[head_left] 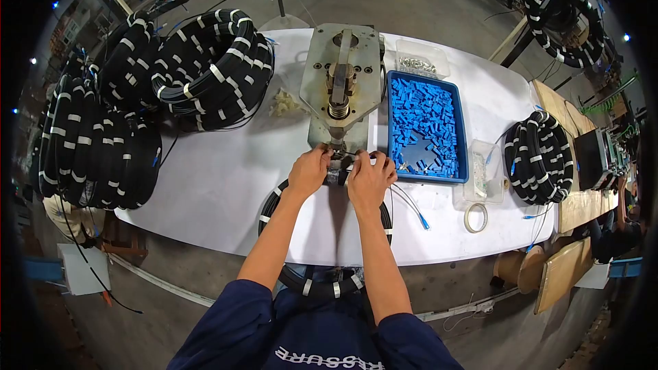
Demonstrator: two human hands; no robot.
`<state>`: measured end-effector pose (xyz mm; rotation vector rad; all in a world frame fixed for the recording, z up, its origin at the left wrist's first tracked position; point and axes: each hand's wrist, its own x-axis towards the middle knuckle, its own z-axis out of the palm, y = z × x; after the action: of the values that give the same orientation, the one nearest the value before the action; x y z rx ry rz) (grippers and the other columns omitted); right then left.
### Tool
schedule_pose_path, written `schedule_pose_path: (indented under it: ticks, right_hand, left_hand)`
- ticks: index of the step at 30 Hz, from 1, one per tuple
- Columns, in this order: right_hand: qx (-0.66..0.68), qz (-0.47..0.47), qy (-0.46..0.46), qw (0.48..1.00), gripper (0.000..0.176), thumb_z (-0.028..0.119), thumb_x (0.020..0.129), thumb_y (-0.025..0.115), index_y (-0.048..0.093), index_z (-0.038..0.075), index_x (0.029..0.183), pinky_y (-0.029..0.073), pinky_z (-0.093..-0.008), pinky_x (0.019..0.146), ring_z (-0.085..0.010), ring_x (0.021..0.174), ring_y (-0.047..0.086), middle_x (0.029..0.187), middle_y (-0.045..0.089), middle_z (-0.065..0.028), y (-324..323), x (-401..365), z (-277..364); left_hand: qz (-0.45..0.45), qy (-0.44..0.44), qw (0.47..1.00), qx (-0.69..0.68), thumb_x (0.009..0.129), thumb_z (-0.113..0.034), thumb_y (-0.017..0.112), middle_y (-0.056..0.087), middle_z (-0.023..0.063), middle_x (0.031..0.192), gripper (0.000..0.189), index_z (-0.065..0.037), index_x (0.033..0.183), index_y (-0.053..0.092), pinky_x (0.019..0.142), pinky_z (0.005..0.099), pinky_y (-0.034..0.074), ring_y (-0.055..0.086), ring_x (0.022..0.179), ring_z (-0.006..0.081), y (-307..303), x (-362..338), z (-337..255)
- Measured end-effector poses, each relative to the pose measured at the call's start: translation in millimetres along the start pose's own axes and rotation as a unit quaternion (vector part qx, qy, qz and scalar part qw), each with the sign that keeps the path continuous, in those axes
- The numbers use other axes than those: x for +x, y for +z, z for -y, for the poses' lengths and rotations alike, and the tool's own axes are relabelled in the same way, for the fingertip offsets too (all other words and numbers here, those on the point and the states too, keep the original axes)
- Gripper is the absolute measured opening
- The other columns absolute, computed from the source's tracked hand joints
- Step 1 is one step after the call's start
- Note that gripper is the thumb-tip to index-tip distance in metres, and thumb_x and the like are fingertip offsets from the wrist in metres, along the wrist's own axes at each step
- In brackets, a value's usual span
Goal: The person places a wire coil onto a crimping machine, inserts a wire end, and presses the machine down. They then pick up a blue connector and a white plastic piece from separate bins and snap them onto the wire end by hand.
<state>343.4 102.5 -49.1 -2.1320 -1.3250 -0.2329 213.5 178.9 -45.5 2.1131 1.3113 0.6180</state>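
My left hand (pixel 308 173) and my right hand (pixel 370 177) meet at the foot of a metal press (pixel 343 75), one on each side of its lower tip. The fingers of both are pinched together on a thin dark cable (pixel 348 155) under the press head; its exact ends are hidden by the fingers. Below my hands a coil of black cable (pixel 269 214) with white tape bands hangs over the table's front edge. A loose cable end with a blue connector (pixel 424 223) lies right of my right forearm.
Right of the press stands a blue tray (pixel 462 157) of small blue parts, beside clear plastic boxes (pixel 493 188) and a tape roll (pixel 476 218). Taped black coils (pixel 212 72) are piled at the left; another coil (pixel 539 157) lies at the right. A person (pixel 620 223) is at the far right.
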Motion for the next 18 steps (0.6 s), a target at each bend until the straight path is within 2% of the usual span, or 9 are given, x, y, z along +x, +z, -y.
schedule_pose_path:
  ticks: [3,6,9,11,12,14,18]
  right_hand:
    - [0.002,0.02,0.007,1.0,0.015,0.021,0.094,0.059,0.067,0.013,0.104,0.031,-0.0554,0.095,-0.0357,0.112,0.044,0.109,0.054,-0.0127,-1.3,-2.0,1.3]
    - [-0.019,0.025,0.011,0.999,0.015,0.02,0.093,0.06,0.068,0.014,0.104,0.03,-0.0556,0.094,-0.0338,0.113,0.044,0.111,0.056,-0.0093,-2.0,-2.5,1.6]
    - [-0.01,0.031,0.015,0.999,0.016,0.019,0.092,0.06,0.068,0.014,0.105,0.03,-0.0562,0.095,-0.0342,0.113,0.044,0.111,0.056,-0.0097,-3.7,-1.7,2.3]
    - [-0.013,0.051,0.028,0.998,0.016,0.018,0.092,0.06,0.067,0.014,0.106,0.029,-0.0563,0.096,-0.0347,0.114,0.044,0.111,0.056,-0.0103,-4.7,-1.0,3.0]
    - [-0.014,0.049,0.027,0.998,0.016,0.018,0.092,0.06,0.067,0.014,0.106,0.029,-0.0563,0.096,-0.0347,0.114,0.044,0.111,0.056,-0.0103,-3.9,-1.3,2.5]
    - [-0.016,0.063,0.023,0.998,0.016,0.021,0.094,0.057,0.065,0.013,0.106,0.029,-0.0598,0.096,-0.0373,0.114,0.042,0.109,0.053,-0.0132,-2.5,-1.2,1.9]
    - [-0.022,0.07,0.03,0.997,0.017,0.02,0.094,0.058,0.065,0.012,0.107,0.029,-0.0598,0.097,-0.0375,0.113,0.043,0.108,0.053,-0.0137,-2.3,-0.2,3.2]
  left_hand:
    - [0.009,0.004,0.999,-0.039,0.097,-0.013,0.047,0.069,0.0174,0.078,0.018,-0.001,0.101,0.06,0.069,0.0496,0.05,0.065,0.077,0.0401,-1.0,0.8,3.4]
    - [0.011,0.009,0.997,-0.078,0.097,-0.012,0.047,0.068,0.0175,0.078,0.018,-0.001,0.101,0.06,0.07,0.0492,0.05,0.065,0.077,0.0398,1.8,5.7,11.6]
    - [0.021,-0.006,0.993,-0.113,0.096,-0.01,0.049,0.068,0.0172,0.076,0.018,0.001,0.101,0.062,0.069,0.0459,0.051,0.067,0.072,0.0361,4.3,9.0,15.8]
    - [0.021,-0.017,0.984,-0.178,0.098,-0.013,0.051,0.068,0.0158,0.075,0.02,0.003,0.1,0.063,0.067,0.0399,0.053,0.068,0.068,0.0288,4.8,9.4,16.9]
    - [0.02,-0.015,0.984,-0.179,0.098,-0.013,0.051,0.068,0.0158,0.075,0.02,0.003,0.1,0.063,0.067,0.0399,0.053,0.068,0.068,0.0288,3.5,9.1,15.3]
    - [0.021,-0.019,0.976,-0.216,0.1,-0.017,0.052,0.068,0.0145,0.075,0.024,0.005,0.098,0.063,0.065,0.0351,0.054,0.068,0.067,0.0231,0.2,8.1,11.6]
    - [0.044,-0.021,0.98,-0.195,0.101,-0.019,0.052,0.069,0.0138,0.076,0.027,0.006,0.098,0.063,0.067,0.0336,0.054,0.069,0.069,0.0221,-7.6,8.9,9.4]
